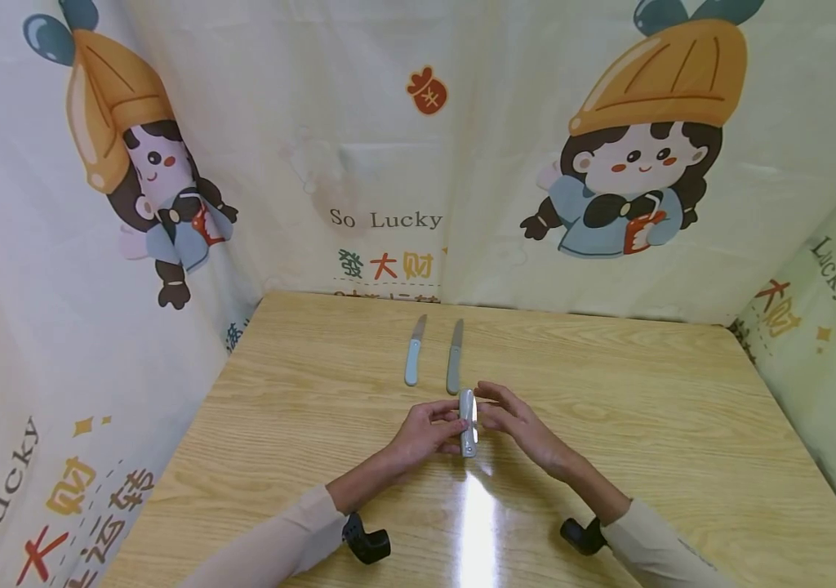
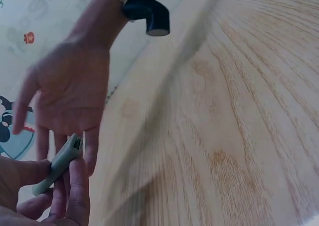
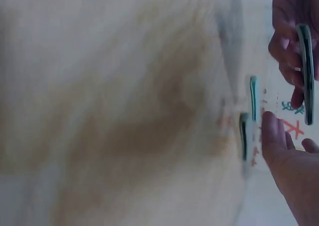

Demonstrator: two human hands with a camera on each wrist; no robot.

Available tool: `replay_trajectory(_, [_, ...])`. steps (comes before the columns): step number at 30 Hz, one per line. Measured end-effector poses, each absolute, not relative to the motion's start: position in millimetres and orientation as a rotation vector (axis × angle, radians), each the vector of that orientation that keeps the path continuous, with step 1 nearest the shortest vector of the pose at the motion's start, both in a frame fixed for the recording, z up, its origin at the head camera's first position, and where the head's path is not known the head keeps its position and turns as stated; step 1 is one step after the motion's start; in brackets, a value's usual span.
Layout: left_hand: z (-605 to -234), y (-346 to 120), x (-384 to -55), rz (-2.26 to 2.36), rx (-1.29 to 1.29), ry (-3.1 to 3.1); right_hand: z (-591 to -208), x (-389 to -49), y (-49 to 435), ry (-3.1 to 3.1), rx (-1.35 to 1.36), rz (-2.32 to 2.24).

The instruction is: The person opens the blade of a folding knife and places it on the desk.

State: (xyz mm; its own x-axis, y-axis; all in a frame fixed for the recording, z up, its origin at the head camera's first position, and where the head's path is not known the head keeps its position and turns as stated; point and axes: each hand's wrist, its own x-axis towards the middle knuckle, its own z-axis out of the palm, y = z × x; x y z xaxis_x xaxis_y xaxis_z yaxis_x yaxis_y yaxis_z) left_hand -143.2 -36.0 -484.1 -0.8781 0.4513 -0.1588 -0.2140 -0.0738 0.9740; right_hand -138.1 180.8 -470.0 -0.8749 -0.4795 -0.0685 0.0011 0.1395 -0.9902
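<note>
My left hand (image 1: 427, 434) grips a folding knife (image 1: 466, 441) with a pale grey-green handle, held upright over the table. Its blade is folded along the handle, and a bright strip of metal shows on the right side. In the left wrist view, the thumb and fingers pinch the knife (image 2: 59, 165) at its handle. My right hand (image 1: 528, 429) is just right of the knife, its fingers extended near the blade side. Beyond the hands lie two unfolded knives, one with a light blue handle (image 1: 412, 363) and one with a grey-green handle (image 1: 454, 369).
The wooden table (image 1: 300, 392) reaches to a printed cloth (image 1: 491, 204) hanging behind it and at both sides. Each wrist carries a black camera mount, the left one (image 1: 366, 542) and the right one (image 1: 583, 536). Light glares off the tabletop near the front.
</note>
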Motion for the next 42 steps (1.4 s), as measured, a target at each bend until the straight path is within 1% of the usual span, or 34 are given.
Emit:
replay_trajectory(6, [-484,-38,-143,1.972,0.271,1.783,-477,-135,177,1.755,-0.264,-2.012])
replay_trajectory(13, [-488,-39,-145,1.949,0.285,1.807,-488,-130,170,1.709,-0.079,-2.087])
replay_trajectory(25, [-488,-36,-143,1.932,0.293,1.784,-493,-130,169,1.792,0.025,-2.048])
replay_trajectory(42, [-486,-39,-141,1.946,0.267,1.758,-491,-128,167,1.820,0.046,-2.037])
